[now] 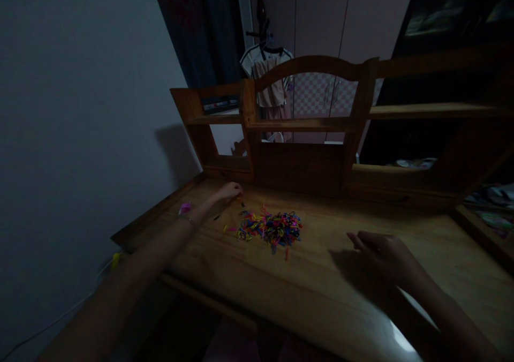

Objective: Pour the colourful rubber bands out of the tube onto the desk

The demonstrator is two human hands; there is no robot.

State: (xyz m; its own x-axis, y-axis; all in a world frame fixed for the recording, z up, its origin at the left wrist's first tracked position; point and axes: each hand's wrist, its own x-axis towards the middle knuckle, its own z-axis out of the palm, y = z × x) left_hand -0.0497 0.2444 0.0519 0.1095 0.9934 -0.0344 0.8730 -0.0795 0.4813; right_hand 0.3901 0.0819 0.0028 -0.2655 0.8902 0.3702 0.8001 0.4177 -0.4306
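A loose heap of small looped pieces point(283, 228), like coloured paper clips, lies on the wooden desk point(257, 281) in blue, pink, yellow, orange and black. My left hand point(230, 190) reaches beyond the heap to the far left of the desk. Its fingers are curled down together beside a few stray orange and dark pieces; anything between them is too small to make out. My right hand point(379, 249) hovers above the desk, right of the heap and apart from it. Thumb and forefinger are closed together there, and their contents, if any, cannot be seen.
A wooden shelf unit point(301, 125) rises along the desk's back edge. On the left, a small pink object point(184, 208) lies by my forearm, next to the wall point(88, 110). Clothes on a stand point(271, 78) and a pink cupboard point(317, 19) are behind.
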